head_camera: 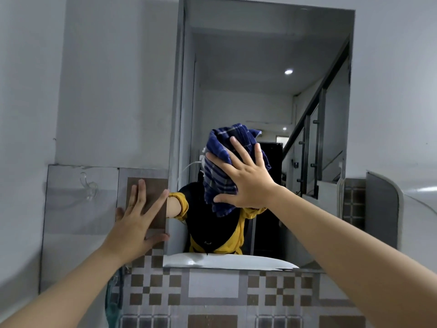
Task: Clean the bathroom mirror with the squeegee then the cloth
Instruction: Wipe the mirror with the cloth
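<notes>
The tall bathroom mirror (260,67) hangs on the wall ahead and reflects a hallway, a stair rail and a person in yellow and black. My right hand (248,176) presses a crumpled blue checked cloth (220,162) flat against the lower middle of the glass, fingers spread over it. My left hand (137,218) rests flat on the tiled wall just left of the mirror's edge, fingers apart, holding nothing. No squeegee is in view.
A clear plastic hook (88,188) sticks to the tile at the left. Brown and grey checked tiles (212,287) run below the mirror. A white curved fixture (402,204) stands at the right. A greenish object (112,304) hangs low on the left.
</notes>
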